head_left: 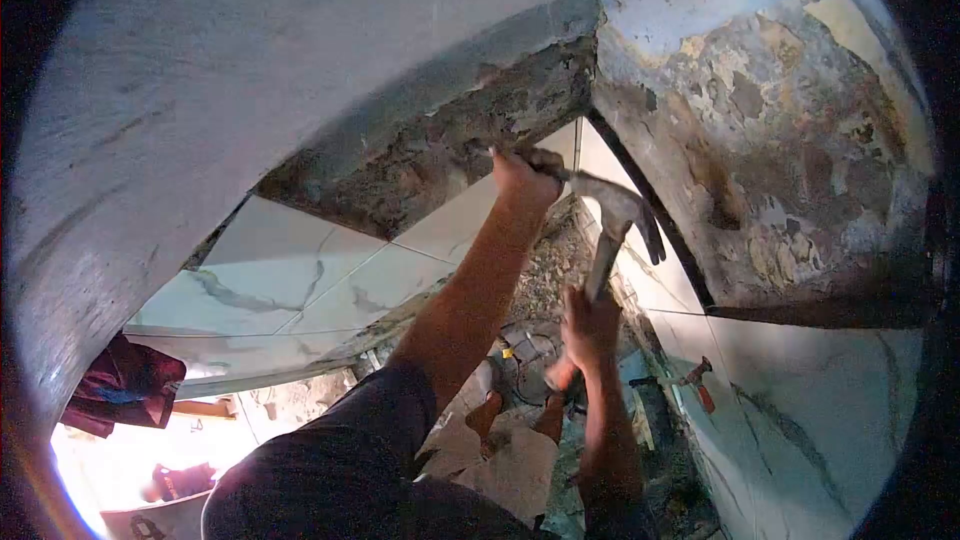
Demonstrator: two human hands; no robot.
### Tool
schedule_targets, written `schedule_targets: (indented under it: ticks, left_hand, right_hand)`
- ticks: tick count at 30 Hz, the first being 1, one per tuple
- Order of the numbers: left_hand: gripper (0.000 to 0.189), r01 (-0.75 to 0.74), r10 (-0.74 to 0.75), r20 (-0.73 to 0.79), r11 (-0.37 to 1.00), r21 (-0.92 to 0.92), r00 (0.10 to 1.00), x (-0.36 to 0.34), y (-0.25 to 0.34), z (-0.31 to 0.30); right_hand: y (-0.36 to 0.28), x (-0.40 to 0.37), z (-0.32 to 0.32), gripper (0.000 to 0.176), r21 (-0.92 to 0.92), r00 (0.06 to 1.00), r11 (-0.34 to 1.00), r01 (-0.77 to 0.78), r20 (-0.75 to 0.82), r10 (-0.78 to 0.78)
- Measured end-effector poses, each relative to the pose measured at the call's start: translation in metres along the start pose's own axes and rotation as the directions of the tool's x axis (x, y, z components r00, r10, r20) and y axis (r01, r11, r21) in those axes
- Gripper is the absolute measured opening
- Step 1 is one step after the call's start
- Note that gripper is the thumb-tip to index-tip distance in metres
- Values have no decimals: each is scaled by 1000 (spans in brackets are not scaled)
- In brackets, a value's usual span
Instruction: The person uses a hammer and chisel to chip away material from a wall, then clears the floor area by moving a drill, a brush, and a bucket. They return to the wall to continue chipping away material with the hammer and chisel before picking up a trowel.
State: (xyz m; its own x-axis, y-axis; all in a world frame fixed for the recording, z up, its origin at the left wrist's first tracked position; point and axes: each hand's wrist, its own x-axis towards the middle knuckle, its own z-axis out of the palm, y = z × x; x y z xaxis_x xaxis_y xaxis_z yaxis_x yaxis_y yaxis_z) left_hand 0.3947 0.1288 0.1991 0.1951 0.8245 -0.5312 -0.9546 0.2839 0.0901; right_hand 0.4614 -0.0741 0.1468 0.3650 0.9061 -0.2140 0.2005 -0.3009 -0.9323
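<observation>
A claw hammer (622, 210) is gripped by its handle in my right hand (590, 330), its claw pointing right and down. Close to the hammer's striking face, my left hand (522, 176) is wrapped round a dark tool (545, 160), probably a chisel, whose far end lies near the rough wall strip (430, 130). Whether the hammer touches the tool's end is hard to tell. White veined tiles (290, 265) line the wall below that strip, and more tiles (800, 400) stand on the right wall.
A bare, patchy wall section (760, 140) is at the upper right. A red-handled tool (697, 383) lies by the right wall. Rubble (550, 275) fills the corner below my hands. Dark red cloth (125, 380) hangs at the left. My feet (485, 415) are on the floor below.
</observation>
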Motion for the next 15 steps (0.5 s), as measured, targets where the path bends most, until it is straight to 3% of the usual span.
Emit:
schedule_targets:
  ticks: [1, 2, 5, 6, 8, 11, 13, 15]
  left_hand:
    - [37, -20, 20, -71, 1000, 2, 997, 4, 1, 0]
    - [40, -38, 38, -160, 999, 5, 986, 5, 0, -8]
    - [42, 13, 1, -151, 995, 94, 989, -7, 1, -36]
    - [46, -1, 40, -176, 976, 218, 983, -22, -5, -35]
    - [47, 35, -11, -127, 982, 185, 992, -26, -4, -43]
    - [49, 89, -85, -35, 989, 119, 996, -17, -1, -42]
    - [50, 92, -93, 1, 992, 88, 996, -8, 4, -36]
    - [53, 215, -215, 28, 976, 17, 976, -8, 7, -29]
  right_hand:
    - [10, -4, -7, 28, -96, 990, 988, 117, -61, -124]
    - [24, -14, -9, 28, -100, 991, 988, 115, -55, -121]
    - [47, -38, -15, 25, 140, 994, 989, 50, -105, -36]
    - [33, -46, -22, 25, 138, 989, 987, 83, -131, -65]
    - [-6, -56, -34, 23, 516, 940, 827, -225, -108, 323]
    - [-43, -62, -47, 18, 647, 951, 752, -128, -134, 277]
    - [-55, -67, -54, 21, 636, 952, 764, -112, -153, 267]
    - [-84, -72, -57, 26, 703, 868, 707, -79, -299, 395]
